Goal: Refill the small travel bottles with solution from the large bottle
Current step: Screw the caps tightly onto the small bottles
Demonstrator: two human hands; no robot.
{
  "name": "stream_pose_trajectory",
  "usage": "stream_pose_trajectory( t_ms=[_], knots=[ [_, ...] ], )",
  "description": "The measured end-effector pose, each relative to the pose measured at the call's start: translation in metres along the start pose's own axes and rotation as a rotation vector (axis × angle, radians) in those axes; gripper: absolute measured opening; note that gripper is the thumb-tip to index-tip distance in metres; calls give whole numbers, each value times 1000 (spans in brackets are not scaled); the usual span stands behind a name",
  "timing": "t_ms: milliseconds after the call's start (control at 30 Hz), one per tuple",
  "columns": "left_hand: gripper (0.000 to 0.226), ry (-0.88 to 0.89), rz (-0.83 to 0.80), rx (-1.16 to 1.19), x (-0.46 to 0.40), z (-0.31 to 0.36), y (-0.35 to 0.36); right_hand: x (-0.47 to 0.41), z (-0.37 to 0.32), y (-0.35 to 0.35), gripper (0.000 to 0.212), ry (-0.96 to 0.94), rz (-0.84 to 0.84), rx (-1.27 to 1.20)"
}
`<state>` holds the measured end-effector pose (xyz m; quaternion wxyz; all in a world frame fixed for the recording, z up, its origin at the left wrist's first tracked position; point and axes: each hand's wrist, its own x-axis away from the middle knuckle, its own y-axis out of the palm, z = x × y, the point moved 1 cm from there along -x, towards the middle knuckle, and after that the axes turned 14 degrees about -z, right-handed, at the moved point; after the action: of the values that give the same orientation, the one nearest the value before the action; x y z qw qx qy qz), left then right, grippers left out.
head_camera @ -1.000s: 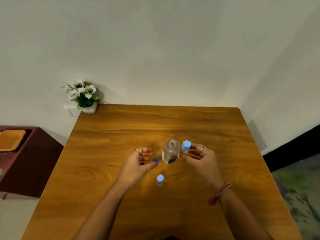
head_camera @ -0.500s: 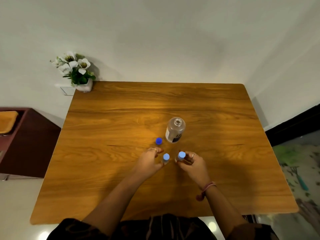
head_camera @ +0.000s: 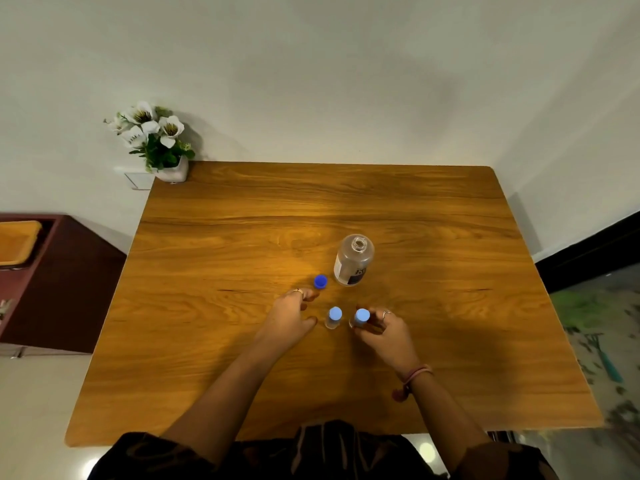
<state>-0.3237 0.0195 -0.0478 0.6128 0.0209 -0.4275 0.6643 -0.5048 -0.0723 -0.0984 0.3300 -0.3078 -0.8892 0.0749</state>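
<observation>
**Wooden table: surface contents**

Wooden table (head_camera: 242, 341) with an orange-brown grain and rounded corners, set into a corner of white walls.

- Large clear bottle (head_camera: 354, 260), upright, uncapped, dark label on its near side; stands right of centre.
- Dark blue cap (head_camera: 320, 281), loose on the wood just left of the large bottle, apart from it.
- Two small travel bottles with light blue caps, upright, nearer the person: left one (head_camera: 334, 317) stands free; right one (head_camera: 360, 318) just beside it.
- White pot of white flowers (head_camera: 152, 140) at the far left corner.
</observation>
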Motion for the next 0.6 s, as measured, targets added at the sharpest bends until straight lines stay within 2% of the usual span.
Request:
stream_pose_trajectory(
  t_ms=[267, 467, 600],
  knots=[
    [50, -21, 10, 39, -9, -1, 0, 1, 0, -1, 57, 7, -27, 51],
    [50, -46, 30, 50, -18, -6, -1, -3, 4, -16, 63, 36, -115, 104],
    [47, -67, 62, 72, -23, -6, -2, -1, 0, -32, 55, 35, -84, 74]
  ],
)
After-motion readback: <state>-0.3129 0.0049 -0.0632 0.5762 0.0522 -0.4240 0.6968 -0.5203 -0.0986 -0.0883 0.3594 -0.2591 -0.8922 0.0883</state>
